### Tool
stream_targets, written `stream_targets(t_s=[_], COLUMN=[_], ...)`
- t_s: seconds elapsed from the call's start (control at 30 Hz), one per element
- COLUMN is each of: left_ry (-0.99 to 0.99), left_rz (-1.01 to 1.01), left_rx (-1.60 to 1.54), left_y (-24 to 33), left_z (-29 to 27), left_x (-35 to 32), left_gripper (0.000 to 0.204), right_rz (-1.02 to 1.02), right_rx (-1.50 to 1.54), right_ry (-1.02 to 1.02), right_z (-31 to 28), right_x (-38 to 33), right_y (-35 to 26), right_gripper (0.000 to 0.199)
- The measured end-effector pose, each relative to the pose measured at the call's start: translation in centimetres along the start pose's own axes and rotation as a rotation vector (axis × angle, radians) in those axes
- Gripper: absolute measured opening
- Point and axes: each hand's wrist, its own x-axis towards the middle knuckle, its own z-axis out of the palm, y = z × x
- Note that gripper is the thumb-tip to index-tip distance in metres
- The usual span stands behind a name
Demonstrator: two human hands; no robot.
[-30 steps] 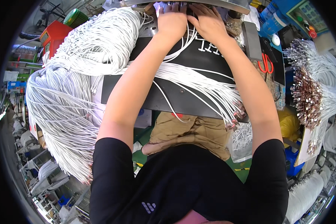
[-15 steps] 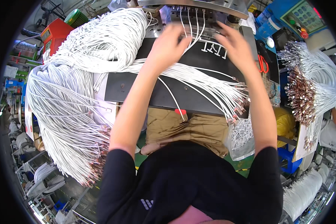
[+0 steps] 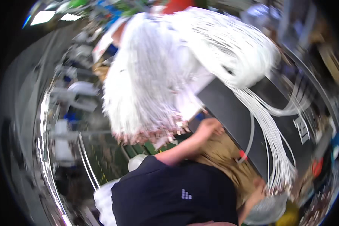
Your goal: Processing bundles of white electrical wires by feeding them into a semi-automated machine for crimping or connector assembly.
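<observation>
Probably the likeliest trouble is a snag, judging from the head view. The left hand [image 3: 211,128] is near the counter [image 3: 229,109], just beside its near edge, fingers loosely curled; nothing shows between them, though blur and the angle leave me unable to tell whether they grip something. Past it on the left, a draped mass of white cables [image 3: 143,75] hangs with its copper-tinted plugs [image 3: 150,137] bunched close together. If the forearm swept through those, a few plugs could hook on skin or sleeve and drag neighbours down, tangling the lot.

At the right, the cable bundle [image 3: 265,128] lies across the counter, its connector ends [image 3: 278,188] gathered toward the near right corner. The right hand [image 3: 258,188] is just beside those ends (too smeared to say whether it touches them), and I cannot tell how wide its fingers are. A careless brush there could fan the ends out of line or tip some over the edge, close to the clear plastic bag [image 3: 265,210].

One loose cable [image 3: 250,139] strays from the bundle toward the near edge; caught by a wrist, it might pull others along. On the far side, the big coil [image 3: 233,45] could slump if its strands were tugged.
</observation>
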Motion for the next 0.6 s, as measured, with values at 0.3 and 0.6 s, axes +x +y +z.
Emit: stream_targets(t_s=[0.3,0.6], left_ry=[-0.003,0.105], left_rz=[-0.065,-0.136], left_rx=[-0.079,0.013], left_y=[0.2,0.7], left_z=[0.7,-0.1], left_x=[0.0,-0.1], left_gripper=[0.038,0.018], right_rz=[0.062,-0.301], right_rx=[-0.713,-0.967], right_ry=[-0.144,-0.164], right_z=[-3.4,-5.6], right_x=[1.9,0.7], right_y=[-1.3,5.2], right_gripper=[0.041,0.027])
